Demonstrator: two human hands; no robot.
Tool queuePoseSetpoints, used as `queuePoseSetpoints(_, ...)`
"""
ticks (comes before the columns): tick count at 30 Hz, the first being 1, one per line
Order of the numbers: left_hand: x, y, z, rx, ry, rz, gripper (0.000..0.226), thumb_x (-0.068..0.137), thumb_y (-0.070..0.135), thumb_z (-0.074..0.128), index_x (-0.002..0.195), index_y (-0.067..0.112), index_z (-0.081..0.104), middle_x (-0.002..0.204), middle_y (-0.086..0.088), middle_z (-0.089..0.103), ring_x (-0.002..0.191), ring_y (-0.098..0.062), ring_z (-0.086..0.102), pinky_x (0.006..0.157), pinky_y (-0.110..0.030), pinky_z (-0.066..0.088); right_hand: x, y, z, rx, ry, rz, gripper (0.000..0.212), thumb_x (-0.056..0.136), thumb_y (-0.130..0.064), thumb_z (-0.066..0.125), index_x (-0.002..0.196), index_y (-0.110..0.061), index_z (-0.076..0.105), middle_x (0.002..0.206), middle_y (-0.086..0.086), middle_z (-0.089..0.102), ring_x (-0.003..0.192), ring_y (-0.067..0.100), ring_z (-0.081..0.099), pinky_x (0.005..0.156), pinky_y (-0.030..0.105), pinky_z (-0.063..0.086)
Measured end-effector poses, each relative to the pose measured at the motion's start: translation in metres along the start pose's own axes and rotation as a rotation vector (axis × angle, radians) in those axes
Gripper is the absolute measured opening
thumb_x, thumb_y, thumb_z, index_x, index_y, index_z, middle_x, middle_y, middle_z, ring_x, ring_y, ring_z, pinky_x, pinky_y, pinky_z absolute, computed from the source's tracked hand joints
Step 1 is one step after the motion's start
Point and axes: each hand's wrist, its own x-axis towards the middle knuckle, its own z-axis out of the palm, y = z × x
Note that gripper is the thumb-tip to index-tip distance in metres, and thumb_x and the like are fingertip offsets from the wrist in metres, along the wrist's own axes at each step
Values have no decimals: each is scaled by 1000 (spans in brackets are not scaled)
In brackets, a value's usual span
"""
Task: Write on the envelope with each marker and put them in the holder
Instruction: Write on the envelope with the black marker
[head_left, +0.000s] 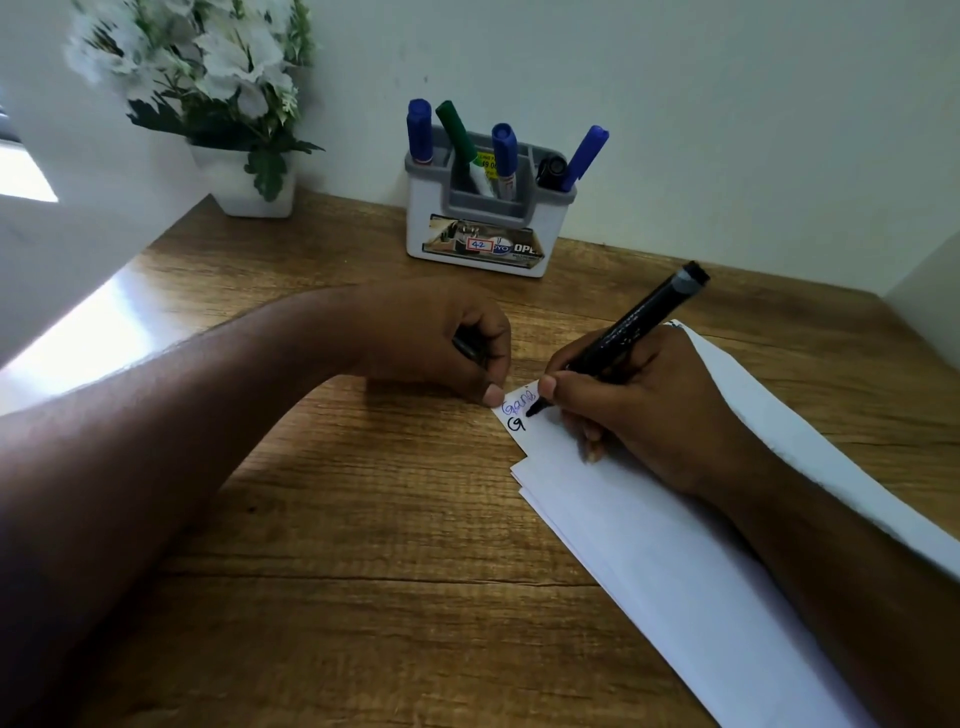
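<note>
Black barrel of a thick marker (631, 330), uncapped, gripped by the right hand (639, 410) with thumb and fingers pinched together around its lower part; the barrel slants up and away from the grip, and the tip just below the grip touches the white paper envelope (649, 540). Beside the tip stands a black letter "G" (516, 424), and immediately beyond it a line of blue handwriting (519, 402) at the envelope's far corner. The envelope lies flat on the brown wood-grain desk (337, 519) and runs from the grip back under the right wrist and forearm. The left hand (441, 340), close beside the writing grip, is curled closed around a small dark object (467, 348), which cannot be identified; its thumb tip presses at the envelope's corner. Well beyond both hands, against the pale wall, stands a white and grey plastic marker holder (483, 218) containing three blue markers (419, 130), one green marker (457, 136) and one black marker (550, 170). To the holder's left stands a white pot of white artificial flowers (208, 78)
</note>
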Motion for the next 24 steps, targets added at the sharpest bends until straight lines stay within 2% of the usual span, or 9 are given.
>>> queuePoseSetpoints(8, 1, -1, 0, -7, 18, 10, 8, 77, 29, 75, 82, 30, 68, 80, 21, 65, 79, 12, 56, 58, 2, 38, 0, -1, 1, -59, 10, 6, 8, 82, -5, 72, 75, -1, 70, 46, -2, 59, 39, 15, 53, 40, 26, 46)
queuePoseSetpoints(12, 1, -1, 0, -4, 6, 8, 8, 77, 29, 74, 82, 31, 68, 80, 24, 65, 78, 12, 56, 57, 0, 38, 0, 0, 2, -61, 46, 17, 8, 82, -4, 71, 75, 0, 69, 44, -3, 59, 35, 14, 51, 38, 24, 45)
queuePoseSetpoints(18, 1, 0, 0, 11, -2, 9, 8, 77, 32, 74, 82, 31, 67, 82, 30, 63, 79, 13, 56, 64, -12, 37, -1, -2, 2, -52, 62, 36, 10, 82, -8, 72, 77, 0, 68, 45, -1, 58, 37, 13, 52, 38, 25, 46)
queuePoseSetpoints(24, 1, -1, 0, 15, 10, 17, 9, 76, 32, 75, 83, 31, 68, 85, 29, 64, 83, 12, 56, 64, -8, 38, 0, -2, 3, -27, 83, 66, 11, 83, -7, 71, 75, 0, 68, 44, 0, 57, 35, 12, 51, 38, 23, 45)
